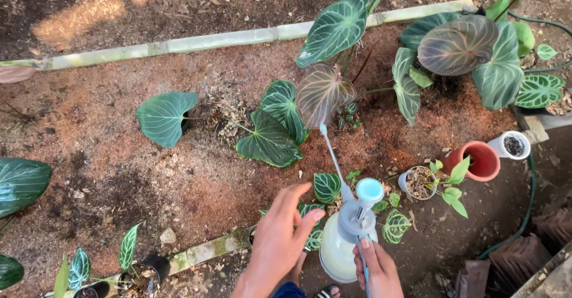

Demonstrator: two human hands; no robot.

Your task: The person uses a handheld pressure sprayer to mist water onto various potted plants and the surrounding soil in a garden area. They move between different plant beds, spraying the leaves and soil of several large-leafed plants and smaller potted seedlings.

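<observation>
My right hand [376,270] grips a pale pump spray bottle [342,243] with a light blue cap and a long thin nozzle that points up toward the heart-shaped veined leaves [271,132] in the soil bed. Held out flat, my left hand [279,240] hovers with fingers spread just left of the bottle. It sits above small veined leaves [326,187] and holds nothing.
A bamboo border [238,38] edges the brown soil bed. An orange pot [481,160] lies tipped at the right beside a white pot [513,145] and a small potted seedling [419,182]. A green hose [528,207] curves at the right. Small potted plants [128,256] stand at the lower left.
</observation>
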